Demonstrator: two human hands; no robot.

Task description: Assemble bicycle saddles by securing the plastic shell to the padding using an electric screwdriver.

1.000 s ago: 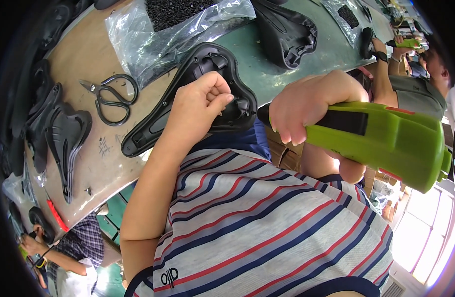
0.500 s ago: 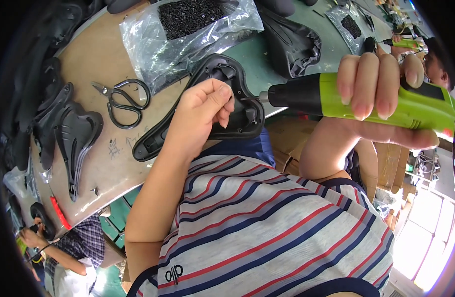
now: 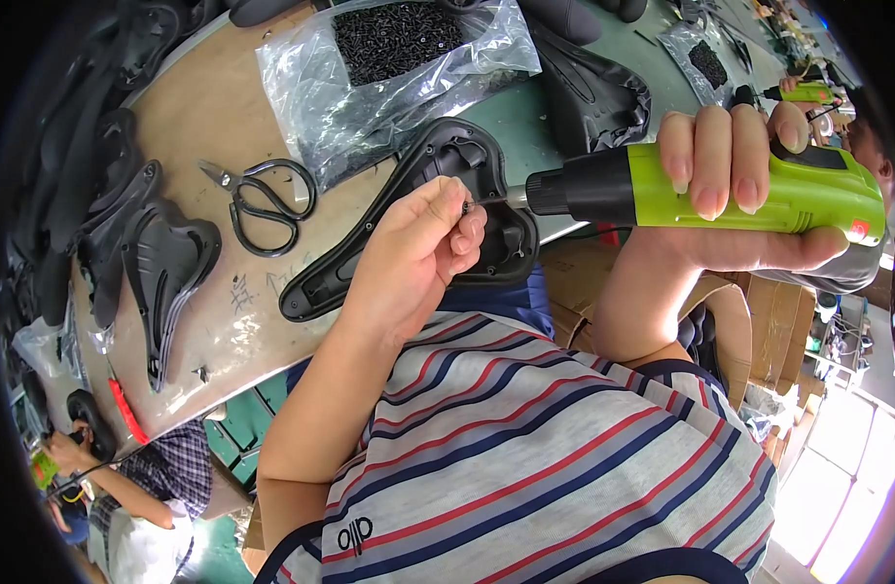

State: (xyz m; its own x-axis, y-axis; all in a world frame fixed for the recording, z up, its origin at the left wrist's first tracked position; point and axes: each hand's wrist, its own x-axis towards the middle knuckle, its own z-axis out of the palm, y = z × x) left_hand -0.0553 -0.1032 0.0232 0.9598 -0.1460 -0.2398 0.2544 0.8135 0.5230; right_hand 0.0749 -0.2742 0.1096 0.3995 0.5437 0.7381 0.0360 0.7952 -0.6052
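My right hand (image 3: 730,175) is wrapped round a green and black electric screwdriver (image 3: 652,185), held level with its bit pointing left. At the bit's tip, my left hand (image 3: 413,243) pinches a small dark screw (image 3: 468,207) between thumb and fingers. Whether the bit sits in the screw head is too small to tell. Below both lies a black bicycle saddle (image 3: 336,277), underside up, its narrow nose toward the lower left. My left hand and wrist cover part of its middle. The screw appears held above the saddle's wide end.
Black-handled scissors (image 3: 232,182) lie left of the saddle. Behind it is a clear plastic bag (image 3: 316,127) with many black screws. More saddle parts (image 3: 165,273) are piled at left, near a red-handled tool (image 3: 126,411). Co-workers sit at lower left (image 3: 126,492) and far right.
The view has shifted slightly, so the table things sit further right. My left fingers have turned, and the pinched screw now shows near the bit. The screwdriver stays in my right hand.
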